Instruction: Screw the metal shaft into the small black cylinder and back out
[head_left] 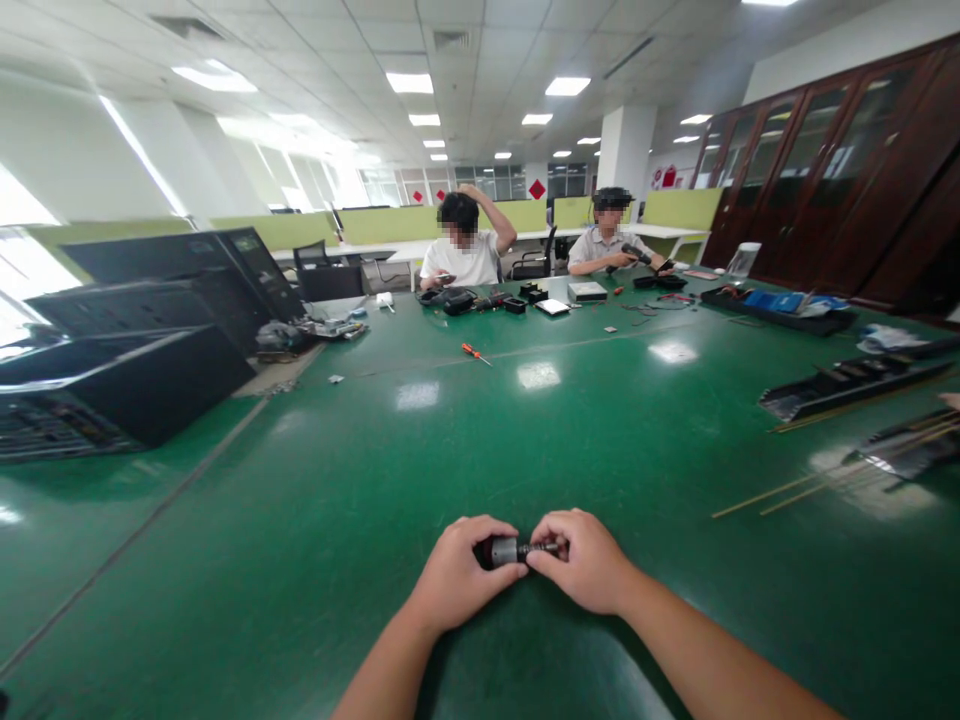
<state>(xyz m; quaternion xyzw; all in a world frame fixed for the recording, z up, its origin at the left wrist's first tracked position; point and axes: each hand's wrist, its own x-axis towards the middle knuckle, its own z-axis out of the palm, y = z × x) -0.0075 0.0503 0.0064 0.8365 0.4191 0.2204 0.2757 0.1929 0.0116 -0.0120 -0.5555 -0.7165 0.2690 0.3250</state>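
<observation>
Just above the table's near part, my left hand (pixel 457 575) is curled around a short grey metal cylinder (pixel 504 551) with a dark end. A thin, dark, ridged shaft (pixel 534 549) extends from the cylinder toward the right. My right hand (pixel 589 562) pinches this shaft between thumb and fingers, close beside the left fingertips. Cylinder and shaft lie level and in line. Fingers partly cover both, so I cannot tell whether they are one piece or what kind of part it is.
An orange-handled screwdriver (pixel 475 353) lies farther out on the green table (pixel 360 440). Dark computer cases (pixel 187 390) stand at left. Thin rods (pixel 787 492) and black trays (pixel 825 385) are at right. Two people (pixel 461 255) sit across, among tools and parts.
</observation>
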